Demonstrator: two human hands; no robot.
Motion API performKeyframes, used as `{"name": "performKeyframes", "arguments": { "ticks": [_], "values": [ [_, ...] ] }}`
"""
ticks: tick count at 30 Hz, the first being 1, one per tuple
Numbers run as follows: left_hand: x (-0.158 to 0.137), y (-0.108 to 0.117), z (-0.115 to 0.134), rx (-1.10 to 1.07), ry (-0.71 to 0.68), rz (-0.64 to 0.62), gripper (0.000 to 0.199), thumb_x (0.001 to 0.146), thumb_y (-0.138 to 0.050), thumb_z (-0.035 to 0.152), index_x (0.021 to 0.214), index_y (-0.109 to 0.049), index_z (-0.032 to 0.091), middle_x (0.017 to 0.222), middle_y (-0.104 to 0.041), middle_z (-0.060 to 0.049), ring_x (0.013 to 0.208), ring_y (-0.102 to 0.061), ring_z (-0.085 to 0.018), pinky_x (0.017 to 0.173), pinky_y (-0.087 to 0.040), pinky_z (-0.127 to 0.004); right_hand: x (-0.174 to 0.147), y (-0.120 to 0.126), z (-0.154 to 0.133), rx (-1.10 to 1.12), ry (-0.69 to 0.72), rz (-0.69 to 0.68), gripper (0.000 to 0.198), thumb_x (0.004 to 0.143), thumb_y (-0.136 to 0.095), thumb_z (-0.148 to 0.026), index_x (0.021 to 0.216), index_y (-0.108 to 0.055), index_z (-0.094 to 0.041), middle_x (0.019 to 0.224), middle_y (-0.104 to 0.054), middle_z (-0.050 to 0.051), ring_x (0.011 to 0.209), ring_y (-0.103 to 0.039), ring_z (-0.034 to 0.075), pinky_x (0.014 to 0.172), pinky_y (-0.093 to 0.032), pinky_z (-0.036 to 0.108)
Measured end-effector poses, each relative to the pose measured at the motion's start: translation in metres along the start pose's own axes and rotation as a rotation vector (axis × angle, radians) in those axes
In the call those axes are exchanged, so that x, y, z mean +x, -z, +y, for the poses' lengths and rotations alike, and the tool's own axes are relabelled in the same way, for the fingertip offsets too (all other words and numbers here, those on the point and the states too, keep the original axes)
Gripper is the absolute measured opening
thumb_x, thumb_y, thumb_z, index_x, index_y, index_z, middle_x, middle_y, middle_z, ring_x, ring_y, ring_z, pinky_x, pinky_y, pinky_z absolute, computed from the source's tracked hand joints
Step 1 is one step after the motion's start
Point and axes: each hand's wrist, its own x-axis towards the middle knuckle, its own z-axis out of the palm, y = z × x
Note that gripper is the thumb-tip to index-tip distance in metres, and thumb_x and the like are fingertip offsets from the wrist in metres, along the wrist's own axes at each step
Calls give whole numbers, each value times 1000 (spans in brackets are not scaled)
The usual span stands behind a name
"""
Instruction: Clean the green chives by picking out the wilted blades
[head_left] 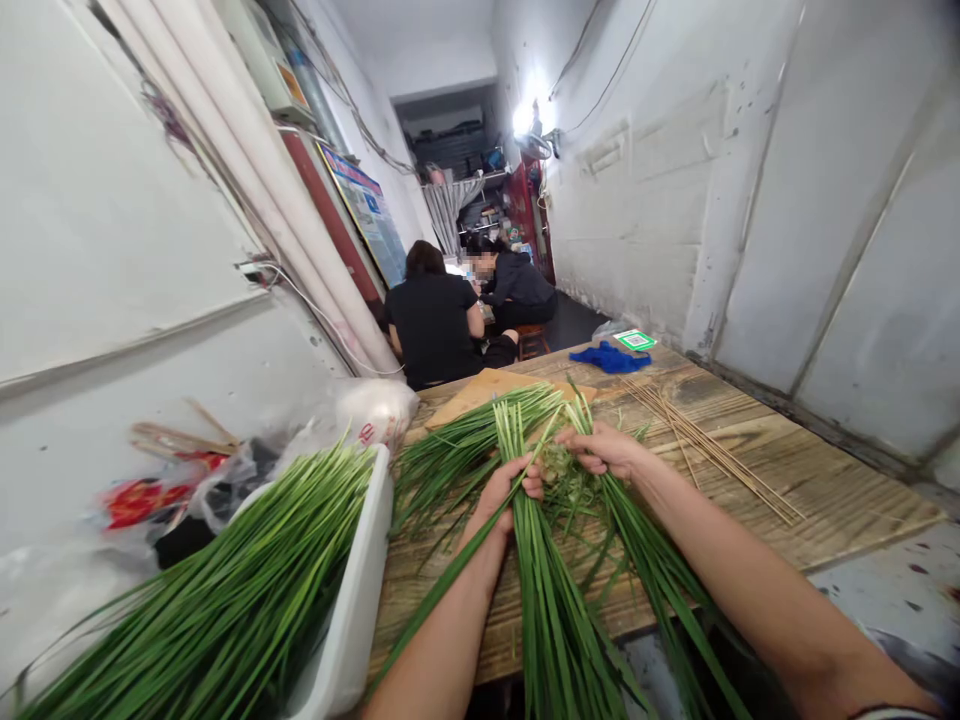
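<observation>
My left hand (510,490) is closed round a bunch of garlic chives (551,590), pale stem ends up and green leaves hanging over the table's near edge. One stalk slants out of that grip to the lower left. To its right, my right hand (600,450) grips a second, thinner bunch of chives (656,570), whose leaves also trail down toward me. Between and below the hands lie loose trimmings (562,480). Just behind the left hand, another pile of chives (457,445) rests on the wooden table (720,420).
A white tub (358,590) heaped with chives (247,570) stands at the left, plastic bags (375,405) behind it. Thin wooden sticks (712,450), a blue cloth (611,357) and a green QR card (635,340) lie on the table's right part. Two people (431,320) sit beyond the table.
</observation>
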Motion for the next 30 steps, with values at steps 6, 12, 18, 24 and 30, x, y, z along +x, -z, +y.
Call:
{"name": "performKeyframes", "arguments": {
  "ticks": [6,12,18,24,30],
  "values": [
    [3,2,-8,153,-151,37,22,71,-72,23,68,-53,12,56,-51,4,41,-43,-2,40,-38,-13,1,-8,8,-6,57,-14,33,63,-78,-37,65,-52,-16,41,-35,-11,31,-27,1,29,-16,14],
    [1,-1,-10,220,-173,59,25,66,-76,25,69,-56,10,56,-54,3,42,-45,-3,40,-39,-14,4,-17,14,17,142,78,30,64,-78,-33,65,-53,-16,37,-33,-12,29,-25,2,28,-16,15],
    [1,-3,-12,264,-205,88,28,63,-78,28,69,-56,11,57,-55,2,42,-46,-3,41,-38,-14,9,1,3,236,47,139,26,76,-69,-30,65,-53,-14,47,-41,-8,31,-27,0,28,-17,13],
    [-1,-6,-13,407,-273,89,32,61,-80,34,70,-59,11,58,-56,1,43,-48,-4,43,-39,-17,5,-4,5,206,112,5,34,65,-80,-30,66,-50,-15,52,-44,-8,33,-28,-1,29,-16,12],
    [-1,-6,-13,449,-270,95,32,57,-82,32,66,-59,12,55,-54,2,41,-45,-4,43,-38,-18,5,-5,9,188,95,-92,37,60,-83,-28,63,-48,-15,46,-38,-11,33,-26,-1,30,-16,13]
  ]
}}
